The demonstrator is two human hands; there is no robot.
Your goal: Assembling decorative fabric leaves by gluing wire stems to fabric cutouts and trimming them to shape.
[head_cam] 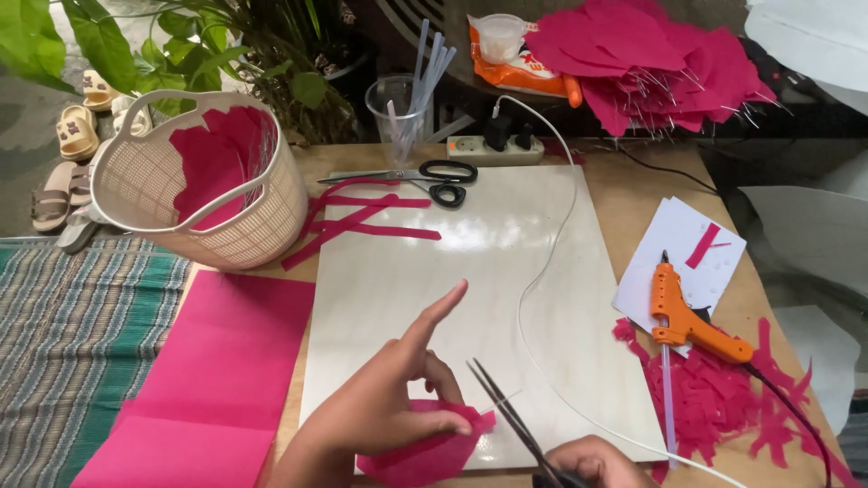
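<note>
Two hands work at the near edge of a white board [470,262] that lies on a wooden surface [624,190]. The left hand [389,407] holds a pink paper piece [434,452] against the board, thumb and lower fingers clamped on it, while the index finger points up and away. The right hand [592,463] is cut off by the lower edge of the picture; it grips a pair of scissors [506,411] whose thin blades stand slightly apart, with the tips close to the pink paper piece. How the fingers sit in the handles I cannot tell.

On the far part of the board lie black-handled scissors [425,176] and some pink strips [362,221]. A cream basket [262,226] with pink paper inside stands at the left, and a large pink sheet [217,370] hangs over the left edge of the surface. At the right an orange glue gun [692,321] rests on white paper [678,235], with pink scraps [714,398] around it. A white cable [542,271] runs across the board to a power strip [493,145]. A clear cup of glue sticks [402,99] stands behind.

Beyond the surface are a heap of pink petals [651,54], green plants [181,45], sandals [72,136] on the floor and a striped mat [72,334].
</note>
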